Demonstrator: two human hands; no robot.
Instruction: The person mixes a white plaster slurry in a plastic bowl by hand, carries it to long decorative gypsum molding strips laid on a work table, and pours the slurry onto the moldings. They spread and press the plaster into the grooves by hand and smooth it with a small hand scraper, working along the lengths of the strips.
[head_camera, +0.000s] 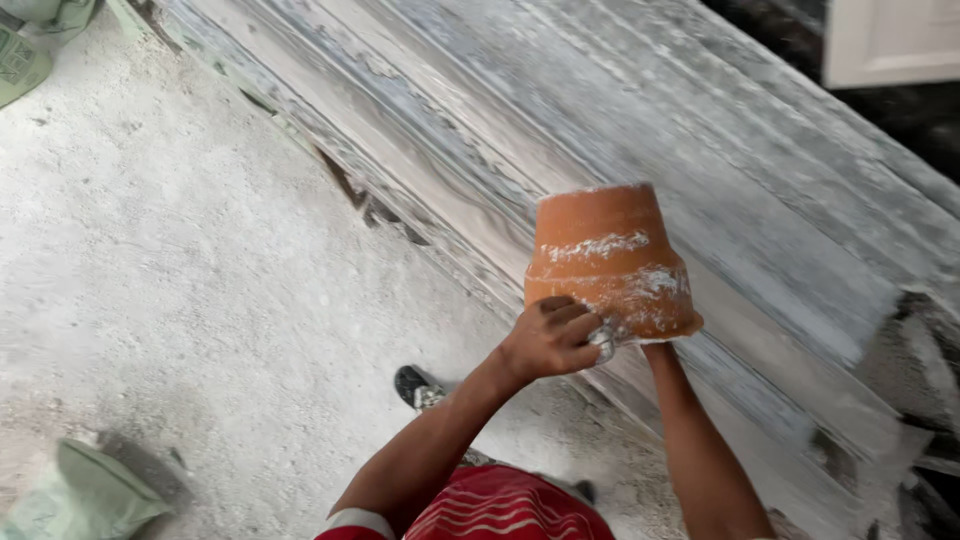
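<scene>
Clay pot (610, 260), upturned, held above the dusty floor (180, 260): left hand (552, 338) fingers curl around its rim; right hand hidden beneath, grip unclear. A slip could shatter it.

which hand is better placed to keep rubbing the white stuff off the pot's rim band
Left, probably. The left hand is fisted on the outside of the upturned terracotta pot, right at its smeared rim band. The right hand is hidden inside the pot, apparently just propping it.

Pottery workshop: dusty floor (180, 250), plaster-caked planks (640, 130).
</scene>
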